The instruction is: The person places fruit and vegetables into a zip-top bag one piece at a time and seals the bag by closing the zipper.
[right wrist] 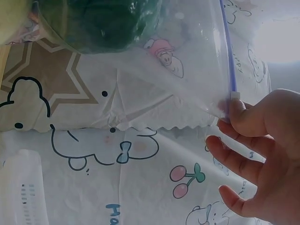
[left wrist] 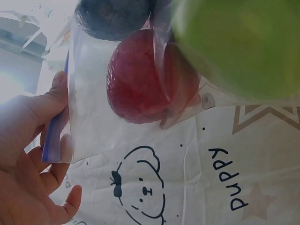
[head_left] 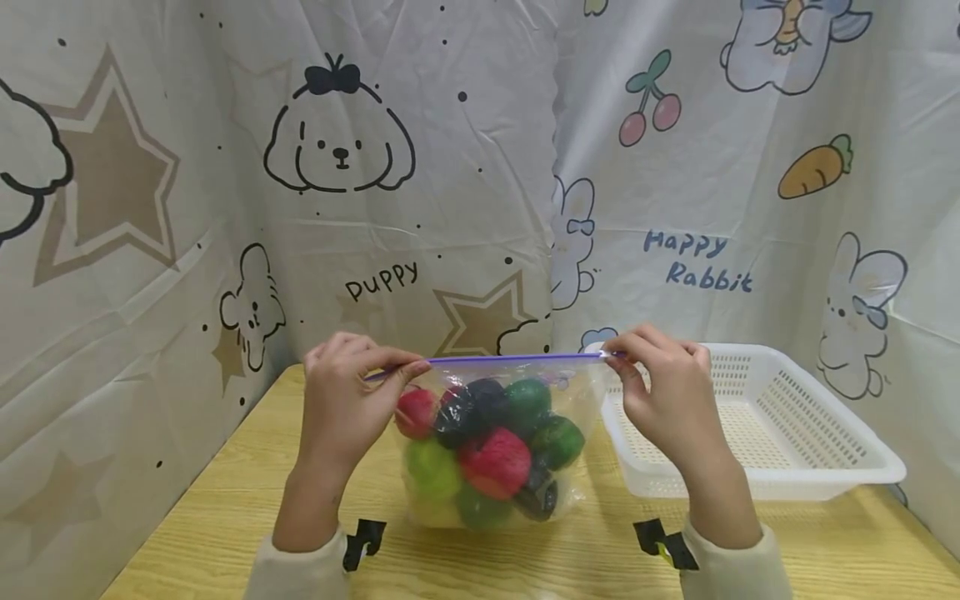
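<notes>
A clear zip bag (head_left: 465, 375) with a purple seal strip hangs between both hands, its top edge stretched taut. Inside it are several round fruits: a red one (head_left: 495, 463), a yellow-green one (head_left: 432, 468), dark ones and green ones (head_left: 528, 403). My left hand (head_left: 348, 392) pinches the strip's left end between thumb and forefinger; its other fingers curl loosely in the left wrist view. My right hand (head_left: 667, 392) pinches the right end, where a small white slider (right wrist: 235, 95) sits under the thumb.
A white plastic basket (head_left: 795, 483) with slotted walls stands on the wooden table (head_left: 225, 500) at the right, partly behind my right hand. Printed cloth (head_left: 465, 208) with cartoon animals encloses the table at the back and sides.
</notes>
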Motion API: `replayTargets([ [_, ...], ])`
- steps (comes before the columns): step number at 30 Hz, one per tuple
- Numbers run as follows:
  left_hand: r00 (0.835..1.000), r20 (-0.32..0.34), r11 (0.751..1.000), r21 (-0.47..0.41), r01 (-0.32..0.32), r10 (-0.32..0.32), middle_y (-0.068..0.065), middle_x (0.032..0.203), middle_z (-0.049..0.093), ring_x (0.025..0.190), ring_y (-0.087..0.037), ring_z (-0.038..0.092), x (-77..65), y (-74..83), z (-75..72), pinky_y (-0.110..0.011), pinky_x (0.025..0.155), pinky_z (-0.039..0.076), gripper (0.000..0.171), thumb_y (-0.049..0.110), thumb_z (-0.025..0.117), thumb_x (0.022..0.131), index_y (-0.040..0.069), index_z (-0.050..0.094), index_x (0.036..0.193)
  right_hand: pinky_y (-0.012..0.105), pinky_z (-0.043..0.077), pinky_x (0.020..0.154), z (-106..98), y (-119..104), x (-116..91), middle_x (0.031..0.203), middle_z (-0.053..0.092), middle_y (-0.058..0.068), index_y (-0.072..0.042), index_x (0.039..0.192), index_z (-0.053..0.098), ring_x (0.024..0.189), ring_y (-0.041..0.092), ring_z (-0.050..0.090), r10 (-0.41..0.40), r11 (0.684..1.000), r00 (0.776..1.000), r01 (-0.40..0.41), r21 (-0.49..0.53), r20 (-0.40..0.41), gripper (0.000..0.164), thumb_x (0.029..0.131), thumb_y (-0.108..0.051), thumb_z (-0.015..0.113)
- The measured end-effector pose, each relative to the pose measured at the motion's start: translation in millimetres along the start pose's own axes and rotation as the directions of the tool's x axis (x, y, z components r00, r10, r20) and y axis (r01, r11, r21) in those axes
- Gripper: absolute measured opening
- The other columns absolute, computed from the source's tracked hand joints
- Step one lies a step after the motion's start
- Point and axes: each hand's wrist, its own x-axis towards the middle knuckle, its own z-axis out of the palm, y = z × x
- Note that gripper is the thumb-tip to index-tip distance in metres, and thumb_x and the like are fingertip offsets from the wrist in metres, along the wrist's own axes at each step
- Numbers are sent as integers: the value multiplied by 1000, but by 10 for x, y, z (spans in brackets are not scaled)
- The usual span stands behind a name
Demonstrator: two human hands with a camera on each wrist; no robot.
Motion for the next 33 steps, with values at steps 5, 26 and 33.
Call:
replayTargets([
  [5,1000,24,1000,-26,16,-15,2,59,61,59,-11,47,-18,14,16,-45,69,43,12,28,79,71,16,77,72,53,41,77,-32,35,-12,78,71,2,-14,83,67,72,16,63,-16,999,1000,15,30,27,10,80,-4,66],
  [26,964,211,981,-63,181,-164,-2,81,67,73,-10,61,-63,26,163,-35,64,60,9,20,68,84,11,71,85,33,52,51,-76,114,-52,73,70,3,-9,88,66,60,10,60,90,990,974,-110,87,208,12,84,0,59],
  [33,889,338,940,-35,340,-309,-15,111,62,100,-25,61,-88,-44,208,-45,81,60,34,21,66,86,5,59,115,33,53,46,92,73,-53,79,70,14,-1,97,61,60,16,64,224,959,938,-261,113,263,10,91,-7,56],
])
